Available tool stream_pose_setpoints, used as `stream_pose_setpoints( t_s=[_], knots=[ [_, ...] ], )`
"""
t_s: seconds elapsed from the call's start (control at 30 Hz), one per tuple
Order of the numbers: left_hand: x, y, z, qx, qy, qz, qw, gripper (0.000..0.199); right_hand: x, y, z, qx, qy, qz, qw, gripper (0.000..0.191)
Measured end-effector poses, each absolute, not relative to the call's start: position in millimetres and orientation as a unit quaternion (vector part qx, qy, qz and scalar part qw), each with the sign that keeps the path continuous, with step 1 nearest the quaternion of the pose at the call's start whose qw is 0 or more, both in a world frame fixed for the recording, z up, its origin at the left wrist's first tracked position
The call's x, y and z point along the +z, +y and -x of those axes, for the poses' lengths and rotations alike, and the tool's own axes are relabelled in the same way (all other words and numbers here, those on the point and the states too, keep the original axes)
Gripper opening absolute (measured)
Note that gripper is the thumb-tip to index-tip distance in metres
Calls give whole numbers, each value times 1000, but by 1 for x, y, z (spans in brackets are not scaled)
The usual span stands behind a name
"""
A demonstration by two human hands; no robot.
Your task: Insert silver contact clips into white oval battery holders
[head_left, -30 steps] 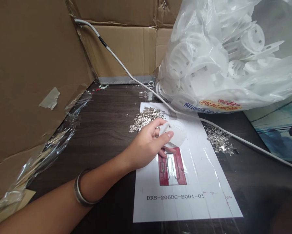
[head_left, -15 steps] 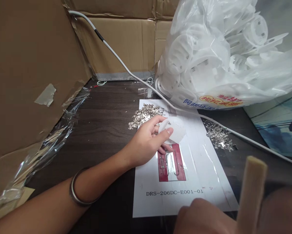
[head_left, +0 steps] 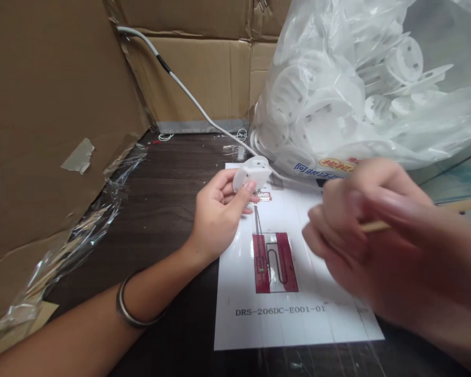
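My left hand (head_left: 215, 214) pinches a white plastic part (head_left: 254, 177) with a round, disc-like face between thumb and fingers. The part is raised above the top of a printed sheet (head_left: 235, 327). To the right, my right hand (head_left: 361, 230), smeared by motion, is closed round a pale wooden stick (head_left: 376, 226). One end of that stick pokes out past the fingers, while the other shows beyond the hand at the right. My left hand hides most of a heap of small metal pieces.
A clear plastic bag (head_left: 321, 125) full of white plastic parts stands at the back right. A white cable (head_left: 196, 97) crosses behind my left hand. Cardboard walls (head_left: 196, 78) enclose the left and back of the dark wooden table (head_left: 168, 193).
My left hand has moved up and slightly left with the white part, which has turned. My right hand has risen from the bottom edge, and its stick has swung from upright to nearly level.
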State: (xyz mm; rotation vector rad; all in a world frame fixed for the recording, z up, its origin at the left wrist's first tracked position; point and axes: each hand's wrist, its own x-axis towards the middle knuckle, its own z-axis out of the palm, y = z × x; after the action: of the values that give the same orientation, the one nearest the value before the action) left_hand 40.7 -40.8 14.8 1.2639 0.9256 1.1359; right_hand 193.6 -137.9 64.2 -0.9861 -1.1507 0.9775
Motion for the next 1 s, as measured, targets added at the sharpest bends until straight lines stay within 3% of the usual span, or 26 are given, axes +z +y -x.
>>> stream_pose_setpoints(
  t_s=[0.07,0.23,0.33,0.57,1.0],
  knots=[
    [13,-38,-40,519,393,-540,533,21,57,-107,-198,419,-484,450,622,19],
    [10,-33,-37,567,380,-545,487,14,27,-70,-213,365,-518,656,410,6],
    [9,-31,-36,573,399,-559,448,15,21,-68,-213,349,-534,684,354,2],
    [7,-27,-38,584,403,-466,529,17,23,-62,-202,350,-561,687,302,13],
    [22,-34,-36,515,365,-363,686,19,23,-63,-200,311,-621,668,268,11]
  ],
)
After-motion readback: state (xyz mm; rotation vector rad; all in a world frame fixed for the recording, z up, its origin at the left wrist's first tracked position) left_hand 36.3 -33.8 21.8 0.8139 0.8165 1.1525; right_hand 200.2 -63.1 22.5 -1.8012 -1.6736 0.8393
